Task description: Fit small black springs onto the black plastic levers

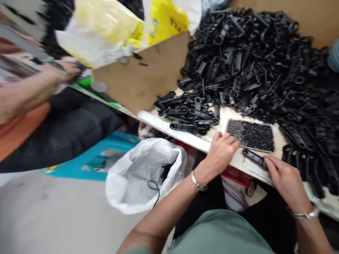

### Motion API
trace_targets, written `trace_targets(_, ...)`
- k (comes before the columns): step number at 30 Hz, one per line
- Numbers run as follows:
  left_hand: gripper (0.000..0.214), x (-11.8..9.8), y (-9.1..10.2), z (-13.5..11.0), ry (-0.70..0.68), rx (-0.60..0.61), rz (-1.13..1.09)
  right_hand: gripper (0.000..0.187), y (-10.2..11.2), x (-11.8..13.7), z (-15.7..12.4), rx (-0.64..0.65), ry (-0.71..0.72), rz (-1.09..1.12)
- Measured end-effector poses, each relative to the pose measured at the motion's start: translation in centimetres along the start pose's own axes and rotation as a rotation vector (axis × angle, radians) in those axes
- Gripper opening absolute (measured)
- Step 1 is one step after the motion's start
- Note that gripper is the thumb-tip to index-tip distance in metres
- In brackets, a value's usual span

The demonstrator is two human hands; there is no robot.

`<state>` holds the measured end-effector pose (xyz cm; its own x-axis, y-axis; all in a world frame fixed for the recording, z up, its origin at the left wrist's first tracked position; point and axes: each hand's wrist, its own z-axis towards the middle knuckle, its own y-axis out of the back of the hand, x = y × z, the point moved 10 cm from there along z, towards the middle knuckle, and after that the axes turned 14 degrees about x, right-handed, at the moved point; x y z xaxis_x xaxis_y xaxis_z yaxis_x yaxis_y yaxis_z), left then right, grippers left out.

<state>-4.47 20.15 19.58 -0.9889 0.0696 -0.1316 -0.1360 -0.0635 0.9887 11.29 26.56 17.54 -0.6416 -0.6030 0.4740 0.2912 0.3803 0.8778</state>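
My left hand (221, 153) rests on the table edge with its fingers curled, the fingertips touching the near edge of a flat patch of tiny black parts (251, 134). What those fingertips pinch, if anything, is too small to make out. My right hand (284, 178) pinches the right end of a long black plastic piece (253, 157) that lies flat on the table (185, 135) just below the patch. A huge heap of the same black pieces (265, 60) fills the table beyond, and a smaller bunch (189, 109) lies at its left.
A white sack (143, 173) stands open on the floor below the table's left edge, with some black parts inside. A cardboard wall (148, 74) borders the table at left. Another person's arm (34, 88) reaches in at far left. Yellow and white bags (111, 28) sit behind.
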Motion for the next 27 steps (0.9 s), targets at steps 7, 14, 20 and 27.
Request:
trace_targets(7,0.012,6.7,3.4,-1.8,0.299,-0.152,-0.016,0.045,0.2,0.7,-0.1,-0.01,0.122,-0.245)
trace_targets(14,0.02,10.8,2.7,-0.8,0.385,-0.106,0.051,0.037,1.6,1.4,-0.7,-0.037,0.106,-0.231)
trace_targets(20,0.017,8.2,3.3,-0.3,0.297,-0.181,-0.033,0.021,4.4,2.4,2.9,-0.036,0.046,-0.351)
trace_targets(27,0.008,-3.0,1.5,0.8,-0.203,-0.034,-0.111,0.017,2.1,3.3,8.2,0.199,-0.052,-0.61)
